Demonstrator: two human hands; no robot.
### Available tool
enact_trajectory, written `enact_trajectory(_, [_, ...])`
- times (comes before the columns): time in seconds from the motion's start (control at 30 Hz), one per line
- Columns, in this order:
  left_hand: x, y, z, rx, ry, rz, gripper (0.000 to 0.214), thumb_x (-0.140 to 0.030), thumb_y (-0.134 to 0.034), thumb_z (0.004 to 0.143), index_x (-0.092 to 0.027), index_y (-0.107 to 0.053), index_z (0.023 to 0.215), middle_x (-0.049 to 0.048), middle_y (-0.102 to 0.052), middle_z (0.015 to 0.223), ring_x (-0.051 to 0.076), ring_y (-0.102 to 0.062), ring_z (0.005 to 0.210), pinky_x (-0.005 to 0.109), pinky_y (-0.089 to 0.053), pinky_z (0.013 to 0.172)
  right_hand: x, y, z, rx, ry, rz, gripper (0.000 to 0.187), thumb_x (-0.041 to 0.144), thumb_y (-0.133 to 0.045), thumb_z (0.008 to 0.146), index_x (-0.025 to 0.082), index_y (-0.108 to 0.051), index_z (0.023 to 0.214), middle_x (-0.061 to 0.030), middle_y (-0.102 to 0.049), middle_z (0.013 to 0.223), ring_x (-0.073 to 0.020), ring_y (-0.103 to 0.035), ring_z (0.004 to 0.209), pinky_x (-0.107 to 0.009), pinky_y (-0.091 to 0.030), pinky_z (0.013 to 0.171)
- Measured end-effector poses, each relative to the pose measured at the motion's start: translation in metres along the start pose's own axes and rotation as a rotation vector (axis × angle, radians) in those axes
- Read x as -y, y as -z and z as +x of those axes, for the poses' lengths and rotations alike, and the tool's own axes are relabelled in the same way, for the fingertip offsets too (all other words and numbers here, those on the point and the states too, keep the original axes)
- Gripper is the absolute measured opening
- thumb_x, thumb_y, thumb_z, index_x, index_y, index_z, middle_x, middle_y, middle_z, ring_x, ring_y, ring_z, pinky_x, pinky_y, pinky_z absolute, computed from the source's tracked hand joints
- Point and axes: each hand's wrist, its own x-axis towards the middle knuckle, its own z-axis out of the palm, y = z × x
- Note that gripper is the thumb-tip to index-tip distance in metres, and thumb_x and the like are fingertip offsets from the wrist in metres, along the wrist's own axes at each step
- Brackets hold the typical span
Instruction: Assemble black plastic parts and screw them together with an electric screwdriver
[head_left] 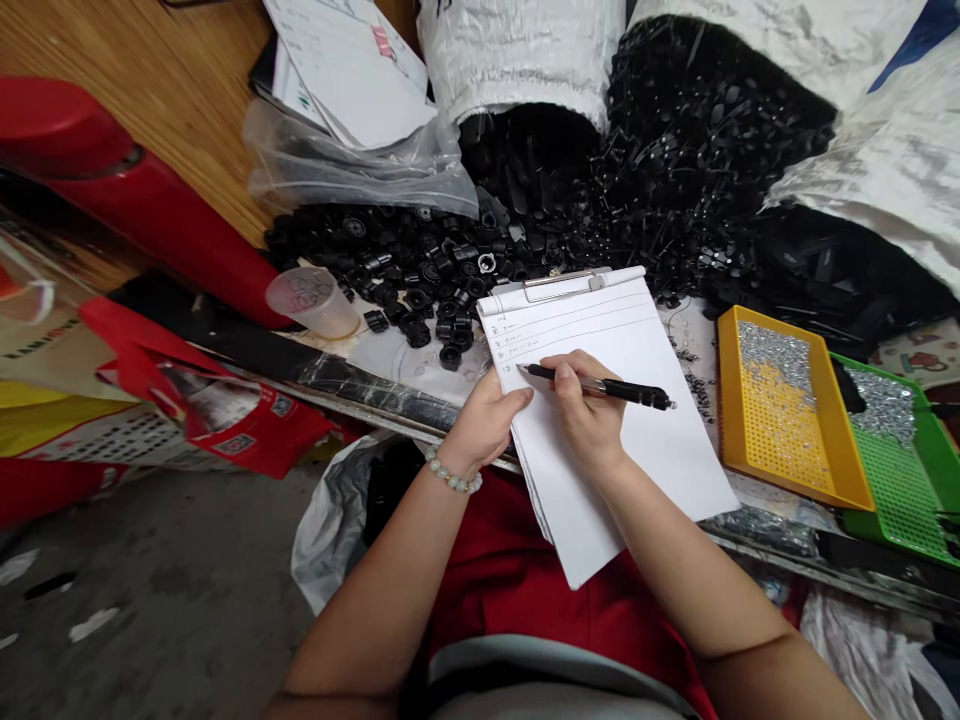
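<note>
A clipboard [564, 288] with a stack of white paper [660, 440] leans over the table's front edge, its clip at the far end. Several short handwritten lines and ruled strokes fill the top of the sheet. My left hand [484, 422], below a beaded bracelet, grips the clipboard's left edge with the thumb on the paper. In my right hand [589, 410] a black pen [634, 392] is pinched, its tip touching or just above the sheet beside the lowest written line. The fingers under the clipboard are hidden.
Small black plastic parts [435, 265] are heaped behind the clipboard, spilling from white sacks [517, 60]. A yellow tray [787, 420] and a green tray [900, 460] hold small metal pieces at right. At left stand a plastic cup [311, 300] and a red cylindrical object [172, 210].
</note>
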Motion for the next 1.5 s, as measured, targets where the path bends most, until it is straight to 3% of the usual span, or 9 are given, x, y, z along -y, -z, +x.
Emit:
enact_trajectory(0.43, [-0.0004,0.0006,-0.0004,0.008,0.037,0.007,0.044,-0.011,-0.061,0.072,-0.018,-0.058,0.114,0.0075,-0.063,0.12,0.027,-0.05,0.121,0.045,-0.037,0.104,-0.0004,0.0013,-0.0008,-0.022,-0.02,0.023,0.019,0.028,-0.05,0.088,0.021,-0.067,0.085,0.0001,-0.063,0.073,-0.0126,-0.059,0.07,-0.029,-0.048,0.066])
enact_trajectory(1.13, [-0.0001,0.001,-0.0004,0.01,0.024,0.005,0.036,-0.011,-0.062,0.071,-0.018,-0.06,0.106,0.0067,-0.064,0.117,0.028,-0.052,0.119,0.044,-0.04,0.101,-0.0003,0.003,-0.0006,-0.028,-0.016,-0.025,0.021,0.03,-0.048,0.088,0.021,-0.066,0.083,-0.0001,-0.061,0.072,-0.0134,-0.058,0.07,-0.03,-0.047,0.066])
enact_trajectory(1.5, [-0.0019,-0.0013,-0.0021,-0.013,0.041,0.004,0.039,-0.012,-0.063,0.071,-0.018,-0.06,0.109,0.0078,-0.063,0.12,0.028,-0.052,0.118,0.044,-0.04,0.101,-0.0051,0.0068,0.0012,-0.122,-0.063,-0.022,0.025,0.034,-0.047,0.089,0.02,-0.066,0.084,-0.0011,-0.064,0.076,-0.0146,-0.06,0.073,-0.032,-0.048,0.071])
